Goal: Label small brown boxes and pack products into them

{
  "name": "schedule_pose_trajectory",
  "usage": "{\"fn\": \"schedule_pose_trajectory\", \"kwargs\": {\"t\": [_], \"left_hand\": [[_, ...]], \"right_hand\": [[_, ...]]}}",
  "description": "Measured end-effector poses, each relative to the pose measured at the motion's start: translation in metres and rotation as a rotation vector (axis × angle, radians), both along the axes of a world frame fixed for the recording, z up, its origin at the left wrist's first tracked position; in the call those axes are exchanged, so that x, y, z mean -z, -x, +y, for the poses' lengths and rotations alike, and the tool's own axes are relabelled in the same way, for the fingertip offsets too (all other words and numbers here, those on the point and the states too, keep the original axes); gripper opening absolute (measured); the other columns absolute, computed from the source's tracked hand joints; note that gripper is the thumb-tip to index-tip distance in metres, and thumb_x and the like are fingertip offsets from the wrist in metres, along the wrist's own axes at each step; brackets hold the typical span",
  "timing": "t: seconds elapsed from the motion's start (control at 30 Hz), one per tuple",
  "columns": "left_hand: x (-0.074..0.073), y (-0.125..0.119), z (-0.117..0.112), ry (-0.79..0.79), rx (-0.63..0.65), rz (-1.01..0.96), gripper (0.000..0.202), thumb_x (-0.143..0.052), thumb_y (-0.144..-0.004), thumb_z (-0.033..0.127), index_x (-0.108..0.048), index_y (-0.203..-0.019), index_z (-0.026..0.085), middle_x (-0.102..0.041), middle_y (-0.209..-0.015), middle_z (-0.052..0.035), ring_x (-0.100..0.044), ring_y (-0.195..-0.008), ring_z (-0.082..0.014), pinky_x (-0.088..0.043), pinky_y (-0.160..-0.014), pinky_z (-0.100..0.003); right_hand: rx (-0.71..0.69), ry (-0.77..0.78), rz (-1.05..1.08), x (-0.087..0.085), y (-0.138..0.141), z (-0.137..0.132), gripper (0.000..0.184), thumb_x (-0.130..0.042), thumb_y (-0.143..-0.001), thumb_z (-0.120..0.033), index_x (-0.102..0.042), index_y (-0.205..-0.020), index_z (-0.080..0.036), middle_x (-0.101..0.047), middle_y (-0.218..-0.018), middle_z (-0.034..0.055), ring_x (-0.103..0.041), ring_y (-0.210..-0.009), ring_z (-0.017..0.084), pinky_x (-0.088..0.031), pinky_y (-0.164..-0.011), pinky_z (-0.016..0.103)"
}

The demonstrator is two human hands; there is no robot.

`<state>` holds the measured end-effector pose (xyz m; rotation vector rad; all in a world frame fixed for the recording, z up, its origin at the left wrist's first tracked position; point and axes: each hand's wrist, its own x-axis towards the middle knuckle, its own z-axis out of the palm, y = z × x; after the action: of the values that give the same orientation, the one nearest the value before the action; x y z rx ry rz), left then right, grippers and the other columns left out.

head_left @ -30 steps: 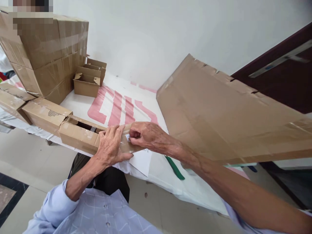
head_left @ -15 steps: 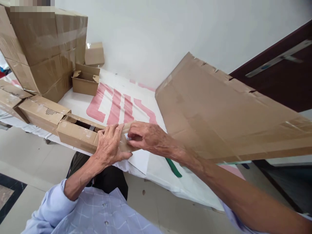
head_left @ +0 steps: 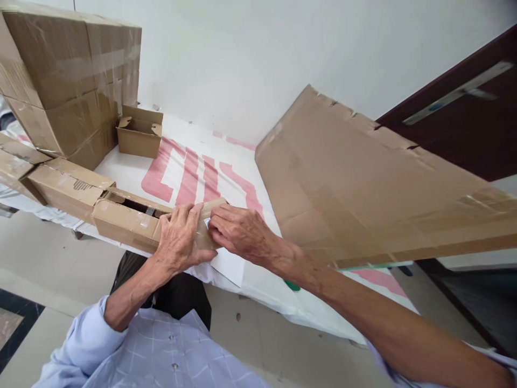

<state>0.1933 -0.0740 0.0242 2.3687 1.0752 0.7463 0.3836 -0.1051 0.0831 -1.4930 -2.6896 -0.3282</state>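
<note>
A long narrow cardboard box [head_left: 125, 221] lies at the near edge of the table, its top flap partly ajar over a dark gap. My left hand [head_left: 180, 240] rests over the box's right end, fingers curved down on the flap. My right hand [head_left: 236, 231] meets it from the right, fingertips pinched on a small white and blue tab [head_left: 207, 222] of tape or label on the box. What the fingertips hold beyond that is hidden.
Taped cartons [head_left: 68, 70] are stacked at the back left, with a small open box [head_left: 139, 132] beside them and more long boxes [head_left: 60, 183] along the left edge. A large flattened cardboard sheet [head_left: 363, 183] leans at the right. The table cover [head_left: 194, 172] is white with pink lettering.
My right hand has slid a little left along the box end, towards my left hand. A small box seen at the back wall is gone from view.
</note>
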Motion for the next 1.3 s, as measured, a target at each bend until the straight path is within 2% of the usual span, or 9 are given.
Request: {"fn": "schedule_pose_trajectory", "kwargs": {"t": [0.13,0.27,0.5,0.67,0.83,0.97,1.3], "left_hand": [[0.002,-0.001,0.000,-0.017,-0.011,-0.008,0.097,-0.083,-0.067,0.038,-0.044,-0.154,0.023,-0.054,-0.156,-0.0185,-0.050,-0.144,-0.0403,-0.044,-0.109,-0.056],[0.007,-0.001,0.000,-0.027,0.000,-0.009,0.099,-0.084,-0.069,0.040,-0.040,-0.156,0.023,-0.053,-0.157,-0.0188,-0.049,-0.145,-0.0402,-0.043,-0.110,-0.057],[0.001,0.001,-0.003,-0.019,0.007,0.025,0.096,-0.084,-0.070,0.042,-0.042,-0.153,0.019,-0.054,-0.157,-0.0203,-0.050,-0.144,-0.0402,-0.044,-0.108,-0.056],[0.001,0.000,-0.004,-0.028,-0.008,0.016,0.096,-0.083,-0.069,0.039,-0.042,-0.153,0.019,-0.056,-0.155,-0.0195,-0.051,-0.144,-0.0387,-0.044,-0.109,-0.055],[0.000,0.001,-0.004,-0.019,-0.004,0.026,0.097,-0.085,-0.068,0.040,-0.042,-0.153,0.021,-0.056,-0.155,-0.0186,-0.051,-0.144,-0.0391,-0.044,-0.108,-0.055],[-0.002,0.001,-0.005,-0.018,-0.003,0.046,0.098,-0.087,-0.069,0.040,-0.041,-0.153,0.020,-0.054,-0.157,-0.0184,-0.049,-0.146,-0.0388,-0.044,-0.109,-0.056],[-0.008,0.000,-0.008,-0.018,-0.015,0.071,0.094,-0.082,-0.069,0.039,-0.042,-0.153,0.021,-0.055,-0.156,-0.0177,-0.051,-0.143,-0.0369,-0.044,-0.107,-0.052]], "right_hand": [[0.015,0.068,0.001,-0.005,0.001,-0.001,0.021,-0.053,-0.100,-0.014,-0.070,-0.087,-0.016,-0.072,-0.088,0.0094,-0.060,-0.081,0.020,-0.038,-0.063,0.032],[0.057,0.122,-0.038,-0.009,0.005,0.000,0.024,-0.052,-0.100,-0.013,-0.072,-0.087,-0.016,-0.072,-0.089,0.0101,-0.059,-0.079,0.020,-0.035,-0.061,0.033],[0.054,0.125,-0.133,-0.008,0.011,-0.001,0.026,-0.050,-0.099,-0.009,-0.073,-0.089,-0.013,-0.071,-0.089,0.0125,-0.058,-0.078,0.021,-0.032,-0.061,0.034],[0.099,0.081,-0.079,-0.008,0.010,-0.003,0.022,-0.051,-0.098,-0.011,-0.070,-0.088,-0.015,-0.067,-0.081,0.0090,-0.054,-0.072,0.019,-0.029,-0.059,0.033],[0.060,0.105,-0.077,-0.012,0.009,-0.006,0.021,-0.054,-0.100,-0.014,-0.068,-0.085,-0.016,-0.070,-0.084,0.0083,-0.058,-0.077,0.019,-0.030,-0.061,0.032],[0.078,0.108,-0.120,-0.012,0.011,-0.007,0.026,-0.052,-0.100,-0.010,-0.067,-0.081,-0.017,-0.070,-0.082,0.0087,-0.057,-0.074,0.019,-0.028,-0.061,0.033],[0.064,0.073,-0.315,-0.007,0.017,-0.007,0.024,-0.052,-0.095,-0.005,-0.067,-0.079,-0.015,-0.068,-0.081,0.0104,-0.053,-0.069,0.020,-0.024,-0.057,0.035]]}}
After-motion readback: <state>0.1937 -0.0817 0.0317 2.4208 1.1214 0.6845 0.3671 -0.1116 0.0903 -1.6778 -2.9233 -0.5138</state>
